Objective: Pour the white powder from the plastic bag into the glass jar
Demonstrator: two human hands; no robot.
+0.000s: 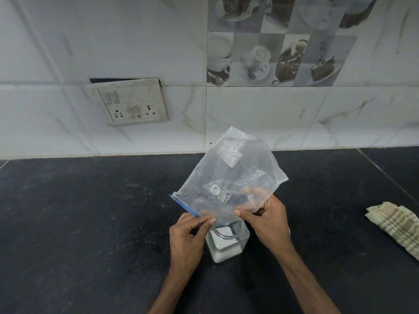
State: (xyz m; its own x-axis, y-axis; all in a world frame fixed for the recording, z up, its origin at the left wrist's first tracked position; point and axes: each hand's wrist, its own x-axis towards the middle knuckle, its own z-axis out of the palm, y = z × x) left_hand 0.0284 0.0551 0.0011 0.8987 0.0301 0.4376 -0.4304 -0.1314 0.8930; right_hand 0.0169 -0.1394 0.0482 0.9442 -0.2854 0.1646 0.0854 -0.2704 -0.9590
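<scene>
A clear plastic bag (229, 175) with a blue zip strip is held upside down, its mouth over the glass jar (227, 244). The bag looks nearly empty. The square jar stands on the black counter (90, 223) and holds white powder (224, 231) in its lower part. My left hand (188, 236) pinches the bag's mouth edge at the left, by the blue strip. My right hand (267, 223) grips the mouth edge at the right, just above the jar's rim. The jar's far side is hidden by the bag and my fingers.
A folded checked cloth (394, 225) lies on the counter at the right edge. A white tiled wall rises behind the counter, with a switch and socket panel (129, 102) at the left.
</scene>
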